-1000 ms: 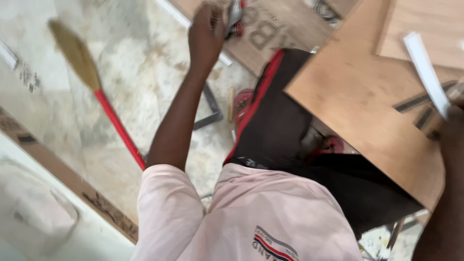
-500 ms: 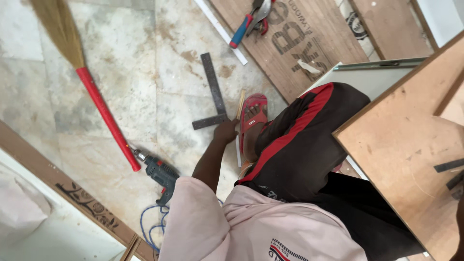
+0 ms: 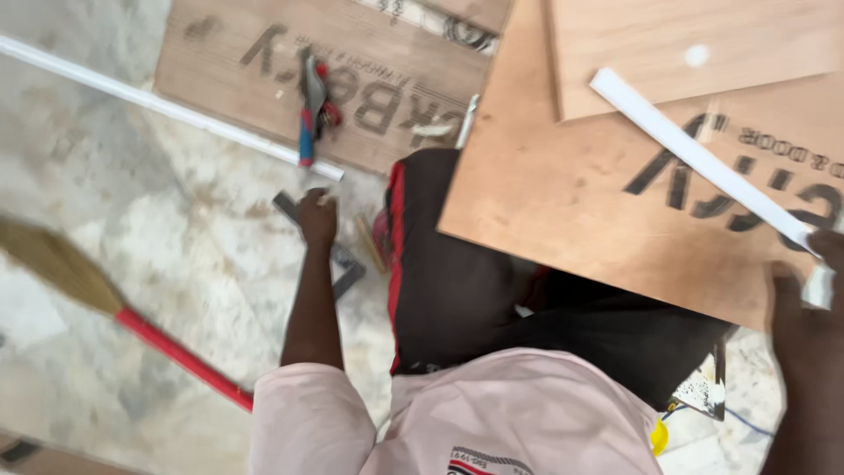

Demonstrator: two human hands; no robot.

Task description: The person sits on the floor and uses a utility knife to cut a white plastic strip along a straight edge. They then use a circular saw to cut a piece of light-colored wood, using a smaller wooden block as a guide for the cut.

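Left hand point(image 3: 317, 217) down on the marble floor point(image 3: 176, 264), fingers curled at the dark metal try square point(image 3: 338, 255); blur prevents telling whether closed on the blade or only resting on it. Right hand point(image 3: 804, 308) at the lower right edge of the large plywood sheet point(image 3: 580, 220), pinching the near end of the white edging strip point(image 3: 703, 163), which lies diagonally across that sheet. Plywood sheet resting over the dark-trousered lap, overhanging on the near side, with a smaller plywood panel point(image 3: 694, 53) lying on top of it. Pliers with red and blue handles point(image 3: 309, 110) lying on a second printed plywood board point(image 3: 325, 79) on the floor, well apart from the left hand. Long white trim strip point(image 3: 167, 107) running across the floor just in front of that board. Broom with red handle point(image 3: 132, 325) lying to the left, near the left arm. Small wooden offcut point(image 3: 369, 244) just beside the square.

Risks judged from present position:
- Sheet held steady at one edge only while the body leans toward the floor; likely to tilt or slide off the lap, carrying the upper panel with it.
- Thin edging strip gripped at its tip alone; liable to bend, snap or skid across the sheet.
- Square's metal edge under reaching fingers, with gaze divided; possible nick or fumbled pickup.
- Loose trim, broom and pliers on the floor: tripping hazard on rising.
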